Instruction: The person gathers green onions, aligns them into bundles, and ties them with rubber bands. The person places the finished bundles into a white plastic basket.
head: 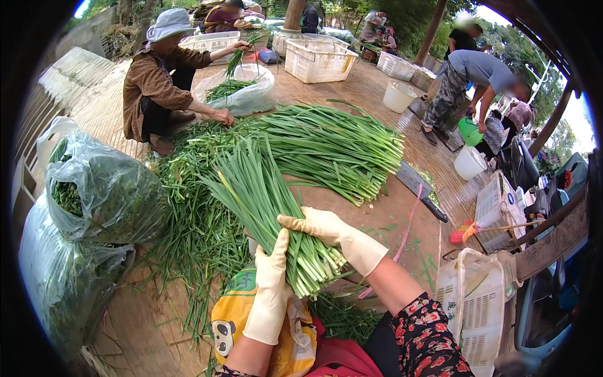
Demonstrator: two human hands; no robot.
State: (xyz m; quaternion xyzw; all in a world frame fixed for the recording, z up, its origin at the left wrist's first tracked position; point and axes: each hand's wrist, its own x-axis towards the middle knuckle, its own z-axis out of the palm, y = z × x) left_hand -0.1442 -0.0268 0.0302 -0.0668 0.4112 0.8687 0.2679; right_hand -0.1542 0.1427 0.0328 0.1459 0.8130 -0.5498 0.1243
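Between my two hands is a thick bundle of Chinese chives, its pale cut ends towards me and its green leaves pointing away. My left hand, in a cream rubber glove, grips the bundle from the left near the stems. Across its top and right side lies my right hand, gloved alike, with the fingers around the leaves. Beyond, a large pile of chives rests on a low brown board. A broad-bladed knife with a black handle lies at the board's right edge.
Loose chive leaves cover the ground at left, beside stuffed plastic bags. A crouching person handles chives by an open bag. A pink string crosses the board. White crates stand at right; another person bends over a bucket.
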